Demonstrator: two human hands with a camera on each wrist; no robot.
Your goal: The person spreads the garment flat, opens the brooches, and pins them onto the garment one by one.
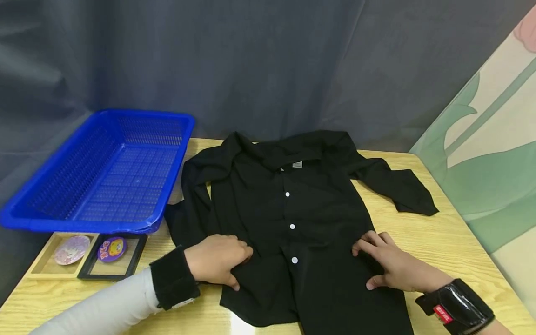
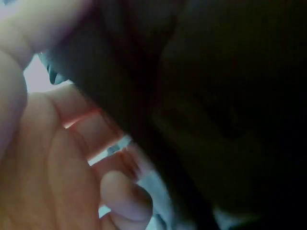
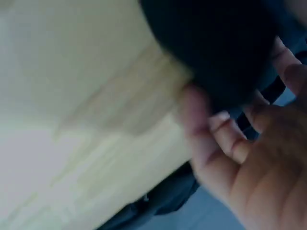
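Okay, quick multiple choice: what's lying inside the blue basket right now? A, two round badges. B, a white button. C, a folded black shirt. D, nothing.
D: the blue basket shows only its bare mesh floor, while the black shirt lies spread on the table beside it.

A light wooden table (image 1: 452, 242) is carrying a black button-front shirt (image 1: 301, 218), which is lying spread flat across its middle with one sleeve trailing toward the right edge. At the left, a blue plastic basket (image 1: 104, 172) is overhanging the edge, and two shallow trays (image 1: 90, 258) holding round badges are sitting just in front of it.
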